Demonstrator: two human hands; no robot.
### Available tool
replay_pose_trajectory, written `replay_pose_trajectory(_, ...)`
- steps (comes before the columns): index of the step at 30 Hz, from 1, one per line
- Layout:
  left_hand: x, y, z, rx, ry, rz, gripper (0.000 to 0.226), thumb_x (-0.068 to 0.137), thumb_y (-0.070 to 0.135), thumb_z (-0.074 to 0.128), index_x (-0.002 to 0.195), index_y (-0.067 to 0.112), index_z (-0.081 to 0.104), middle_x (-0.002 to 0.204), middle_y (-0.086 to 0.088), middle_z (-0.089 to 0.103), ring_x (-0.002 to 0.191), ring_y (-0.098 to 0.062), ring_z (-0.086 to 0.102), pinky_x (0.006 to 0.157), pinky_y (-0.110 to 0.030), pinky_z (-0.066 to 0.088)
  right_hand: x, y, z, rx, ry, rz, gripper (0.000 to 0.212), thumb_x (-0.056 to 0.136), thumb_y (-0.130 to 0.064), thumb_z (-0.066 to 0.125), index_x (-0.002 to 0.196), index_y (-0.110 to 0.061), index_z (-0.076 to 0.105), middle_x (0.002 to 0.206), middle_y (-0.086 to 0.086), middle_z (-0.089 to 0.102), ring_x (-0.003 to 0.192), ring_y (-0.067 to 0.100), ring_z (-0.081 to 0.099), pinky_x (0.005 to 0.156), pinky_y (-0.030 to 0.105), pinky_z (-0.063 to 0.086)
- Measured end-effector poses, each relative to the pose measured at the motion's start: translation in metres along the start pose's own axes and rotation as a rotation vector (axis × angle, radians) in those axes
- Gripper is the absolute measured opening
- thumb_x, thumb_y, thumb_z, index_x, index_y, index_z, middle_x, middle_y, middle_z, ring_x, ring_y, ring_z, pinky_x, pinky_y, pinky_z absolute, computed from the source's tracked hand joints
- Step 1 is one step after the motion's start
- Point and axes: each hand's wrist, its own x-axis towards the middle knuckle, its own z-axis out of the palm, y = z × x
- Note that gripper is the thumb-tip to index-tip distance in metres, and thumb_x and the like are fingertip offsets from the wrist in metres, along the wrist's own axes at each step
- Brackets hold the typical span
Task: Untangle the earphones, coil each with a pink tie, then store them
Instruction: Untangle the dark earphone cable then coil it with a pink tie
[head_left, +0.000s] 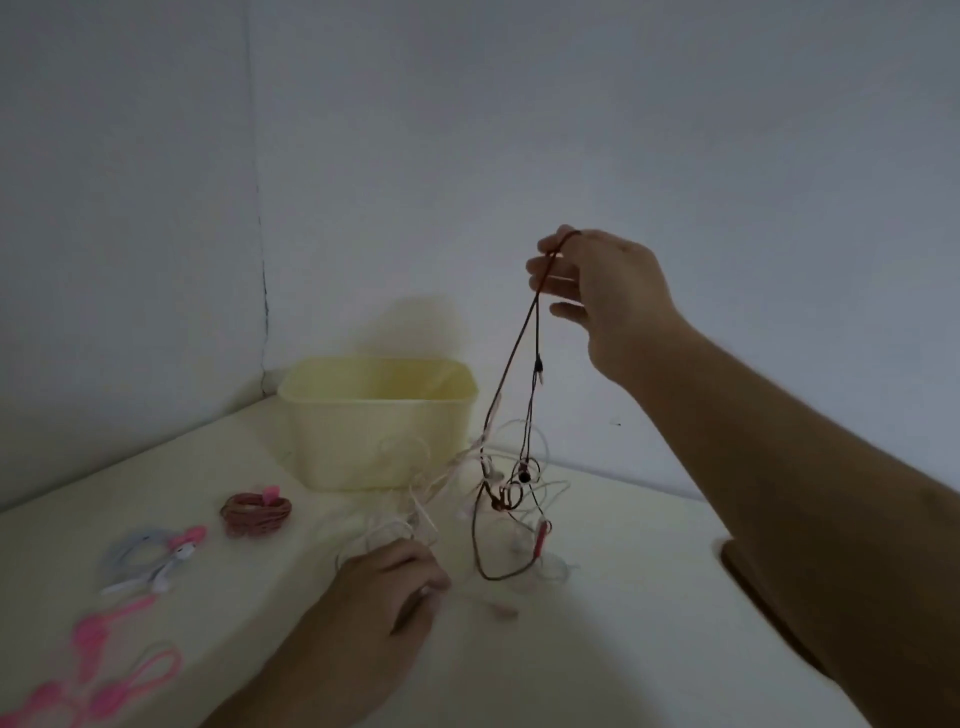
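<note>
At centre right of the frame, my right hand (597, 296) is raised well above the table (623, 597), pinching a loop of the dark red earphone cable (511, 358) between thumb and fingertips. That cable hangs down into a tangle of white earphone cables (514, 499) resting on the table at centre. At lower centre, my left hand (384, 592) lies on the table with fingers closed on white strands at the tangle's left edge. Behind the tangle stands a pale yellow bin (379, 421), touching the corner walls. Left of the bin lie a coiled red earphone (255, 513) with a pink tie, then a coiled white earphone (150, 558). Loose pink ties (104, 670) occupy the lower left corner.
</note>
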Motion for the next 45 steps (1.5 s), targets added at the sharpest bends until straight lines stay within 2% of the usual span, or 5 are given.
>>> replay_pose_trajectory(18, 0.000, 0.007, -0.013, -0.041, 0.148, -0.129, 0.049, 0.062, -0.002, 0.043, 0.086, 0.036, 0.065, 0.098, 0.029, 0.061, 0.093, 0.002, 0.063, 0.082, -0.021, 0.051, -0.007, -0.009, -0.002, -0.208, -0.241, -0.010, 0.086, 0.076, -0.056, 0.086, 0.148, -0.021, 0.054, 0.141, -0.004, 0.061, 0.128, 0.020, 0.059, 0.115, 0.049, 0.046)
replay_pose_trajectory(24, 0.012, 0.043, -0.042, -0.207, 0.516, -0.185, 0.016, 0.077, 0.019, 0.057, 0.084, 0.032, 0.059, 0.085, 0.011, 0.066, 0.080, -0.011, 0.066, 0.070, -0.024, 0.048, -0.033, 0.014, -0.004, -0.275, -0.373, -0.027, 0.064, 0.085, -0.036, 0.087, 0.142, -0.032, 0.059, 0.144, -0.011, 0.057, 0.128, 0.007, 0.057, 0.087, 0.022, 0.044)
replay_pose_trajectory(29, 0.043, 0.068, -0.055, -0.465, 0.256, -0.374, 0.063, 0.075, 0.060, 0.079, 0.130, 0.048, 0.052, 0.127, 0.028, 0.063, 0.119, 0.007, 0.057, 0.096, -0.026, 0.046, -0.050, 0.035, 0.007, -0.228, -0.439, -0.044, 0.059, 0.083, -0.040, 0.088, 0.136, -0.039, 0.063, 0.139, -0.013, 0.064, 0.130, 0.000, 0.059, 0.085, 0.024, 0.046)
replay_pose_trajectory(39, 0.058, 0.056, -0.017, -0.560, 0.264, -0.453, 0.022, 0.104, 0.016, 0.058, 0.091, 0.017, 0.076, 0.086, 0.005, 0.079, 0.048, 0.002, 0.055, 0.050, -0.018, 0.040, -0.061, 0.020, -0.001, 0.364, -0.195, -0.174, 0.057, 0.086, -0.036, 0.079, 0.136, -0.013, 0.065, 0.122, -0.011, 0.075, 0.125, 0.020, 0.070, 0.107, 0.045, 0.056)
replay_pose_trajectory(45, 0.052, 0.031, -0.009, -0.369, 0.201, -0.446, 0.017, 0.094, 0.019, 0.074, 0.096, 0.034, 0.080, 0.094, 0.026, 0.077, 0.090, 0.008, 0.069, 0.079, -0.018, 0.051, -0.070, 0.011, -0.032, 0.611, -0.067, -0.142, 0.014, 0.105, -0.035, 0.059, 0.099, -0.024, 0.064, 0.136, -0.002, 0.066, 0.108, 0.029, 0.078, 0.093, 0.043, 0.060)
